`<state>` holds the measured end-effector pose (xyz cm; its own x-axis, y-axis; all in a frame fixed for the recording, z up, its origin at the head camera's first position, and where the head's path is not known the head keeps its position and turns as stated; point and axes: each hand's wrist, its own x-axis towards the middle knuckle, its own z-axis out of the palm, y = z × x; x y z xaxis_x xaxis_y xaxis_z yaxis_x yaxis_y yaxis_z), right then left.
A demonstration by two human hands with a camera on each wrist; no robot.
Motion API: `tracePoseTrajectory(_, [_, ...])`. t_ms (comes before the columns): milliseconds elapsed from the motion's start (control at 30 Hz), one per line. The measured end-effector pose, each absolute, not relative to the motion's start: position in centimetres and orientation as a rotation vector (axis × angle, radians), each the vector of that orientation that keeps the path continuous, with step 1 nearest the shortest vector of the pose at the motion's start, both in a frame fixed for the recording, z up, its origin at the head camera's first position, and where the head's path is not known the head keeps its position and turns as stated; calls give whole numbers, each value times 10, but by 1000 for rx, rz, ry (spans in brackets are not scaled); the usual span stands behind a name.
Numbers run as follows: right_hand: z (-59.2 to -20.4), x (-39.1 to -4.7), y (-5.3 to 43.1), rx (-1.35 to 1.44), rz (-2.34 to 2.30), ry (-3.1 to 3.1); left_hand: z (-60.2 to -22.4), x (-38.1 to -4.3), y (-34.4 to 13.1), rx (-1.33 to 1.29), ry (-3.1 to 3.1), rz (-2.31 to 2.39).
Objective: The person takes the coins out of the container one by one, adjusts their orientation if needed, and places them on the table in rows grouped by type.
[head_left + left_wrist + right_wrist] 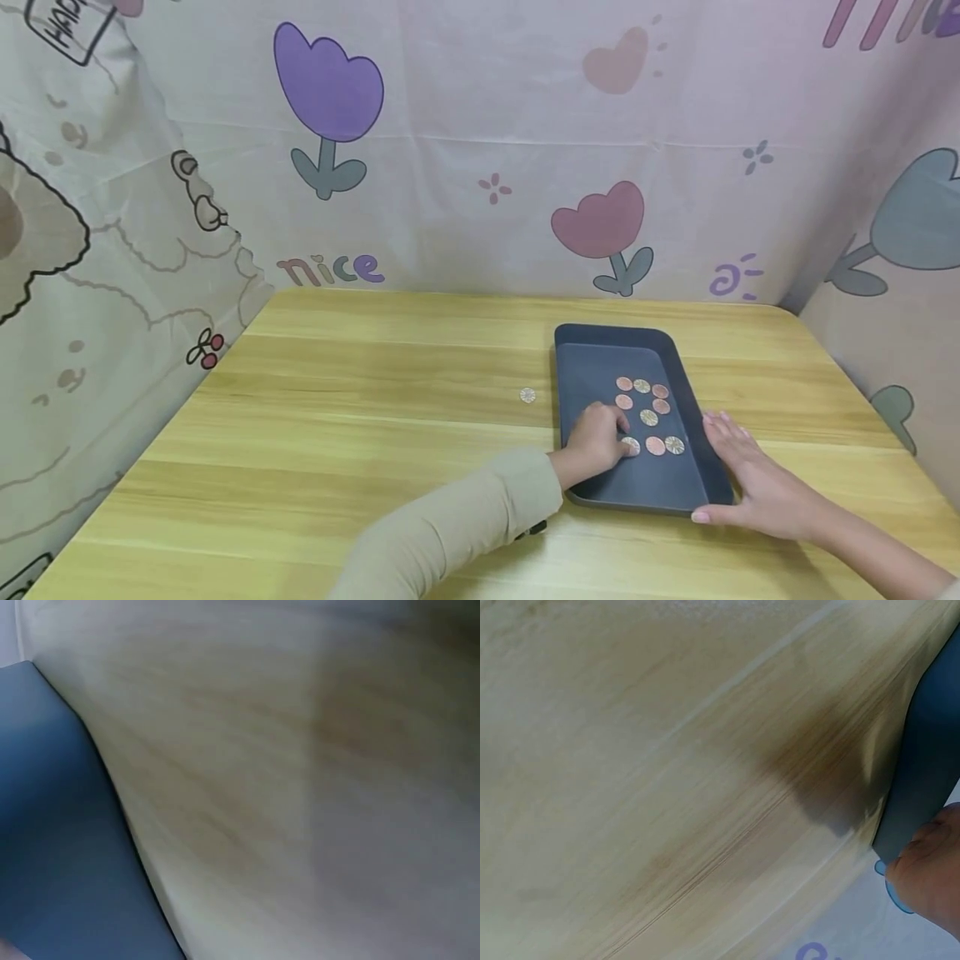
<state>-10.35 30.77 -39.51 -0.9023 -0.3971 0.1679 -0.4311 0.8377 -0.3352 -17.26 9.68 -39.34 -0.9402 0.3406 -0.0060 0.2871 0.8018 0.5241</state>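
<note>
L hand [595,440] in tray [588,367], fingers bent @ coin [634,444], grip unclear; R hand [761,485] straight-ish, touching tray's R side

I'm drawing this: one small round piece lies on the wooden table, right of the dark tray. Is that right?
Not quite: the small round piece lies left of the dark tray, as the head view shows. It is on the wooden table.

Head view evenly lit, wrist views blurred; dark shadow on tabletop [667,772]
</note>
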Motion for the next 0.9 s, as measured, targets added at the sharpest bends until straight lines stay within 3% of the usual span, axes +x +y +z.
tracePoseTrajectory(300, [-395,-105,309,669,534,-2926,-391,-172,97,573,2901,682])
tracePoseTrajectory(900, [-394,-104,308,681,506,-2910,-372,-183,80,500,2749,1108])
